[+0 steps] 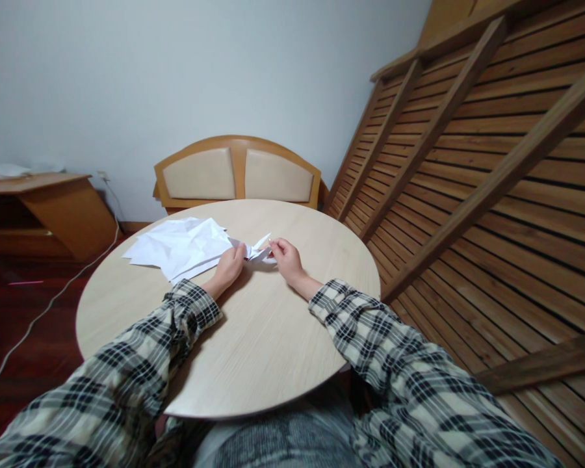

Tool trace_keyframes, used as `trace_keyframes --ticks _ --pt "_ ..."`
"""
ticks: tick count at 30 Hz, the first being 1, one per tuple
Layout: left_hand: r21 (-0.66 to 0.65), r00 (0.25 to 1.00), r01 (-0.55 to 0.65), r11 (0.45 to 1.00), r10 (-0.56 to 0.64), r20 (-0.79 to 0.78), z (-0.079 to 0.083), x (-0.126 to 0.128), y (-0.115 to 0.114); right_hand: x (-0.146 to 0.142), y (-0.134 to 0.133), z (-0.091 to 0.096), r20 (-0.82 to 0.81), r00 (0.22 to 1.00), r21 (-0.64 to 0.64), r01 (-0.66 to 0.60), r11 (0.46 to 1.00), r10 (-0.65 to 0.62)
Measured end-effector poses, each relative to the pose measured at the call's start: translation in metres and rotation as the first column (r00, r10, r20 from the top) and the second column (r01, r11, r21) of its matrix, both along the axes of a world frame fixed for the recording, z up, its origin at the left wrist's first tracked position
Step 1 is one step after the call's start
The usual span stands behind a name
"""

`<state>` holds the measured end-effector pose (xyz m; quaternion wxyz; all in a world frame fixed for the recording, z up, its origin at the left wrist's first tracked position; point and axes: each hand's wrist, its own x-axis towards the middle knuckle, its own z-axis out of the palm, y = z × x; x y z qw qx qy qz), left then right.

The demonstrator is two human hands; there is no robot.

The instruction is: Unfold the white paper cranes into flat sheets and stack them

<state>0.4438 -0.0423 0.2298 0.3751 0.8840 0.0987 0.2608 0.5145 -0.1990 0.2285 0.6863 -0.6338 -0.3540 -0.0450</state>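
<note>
Between my two hands is a small folded piece of white paper (pixel 259 253) with pointed flaps, held just above the round table (pixel 263 338). My left hand (pixel 230 265) is closed on its left side, fingers pinched together. On the right side, the thumb and fingertips of my right hand (pixel 287 259) pinch one of the flaps. Several creased white paper sheets (pixel 180 246) lie overlapping on the table, just left of my left hand. The exact shape of the folded paper is partly hidden by my fingers.
Behind the table stands a wooden headboard (pixel 238 169) with cream panels, against a pale wall. A slatted wooden frame (pixel 448 169) leans along the right side. To the left are a wooden desk (pixel 68 214) and a white cable (pixel 53 302) across the floor.
</note>
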Motion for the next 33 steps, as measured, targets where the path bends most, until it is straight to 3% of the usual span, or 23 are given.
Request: trace_keyframes --ticks 8,13,17,21,24,28,33 --pt "0.050 0.997 0.022 0.998 -0.026 0.072 0.001 0.003 0.000 -0.007 -0.006 0.006 0.080 0.997 -0.053 -0.009 0.999 0.013" --pt "0.037 0.993 0.034 0.999 -0.038 0.110 0.002 0.003 -0.001 -0.003 -0.009 0.006 0.152 0.987 -0.057 0.066 0.996 -0.057" --pt "-0.077 0.996 0.011 0.997 -0.004 0.090 0.005 0.000 -0.001 -0.003 -0.014 0.008 0.396 0.902 -0.147 0.244 0.958 -0.170" --pt "-0.214 0.996 -0.067 0.974 0.079 0.048 0.005 0.000 0.003 -0.009 -0.016 0.008 0.591 0.800 -0.295 0.337 0.894 -0.107" --pt "-0.252 0.994 -0.080 0.964 0.096 0.052 0.003 0.000 0.006 -0.010 -0.015 0.005 0.617 0.785 -0.358 0.338 0.870 -0.051" --pt "-0.332 0.995 -0.029 0.943 0.057 0.076 0.002 0.000 0.006 -0.008 -0.013 0.007 0.566 0.823 -0.402 0.319 0.858 -0.041" --pt "-0.523 0.997 0.055 0.851 -0.018 0.075 0.009 -0.002 0.001 -0.010 -0.014 0.014 0.539 0.840 -0.374 0.298 0.878 -0.055"
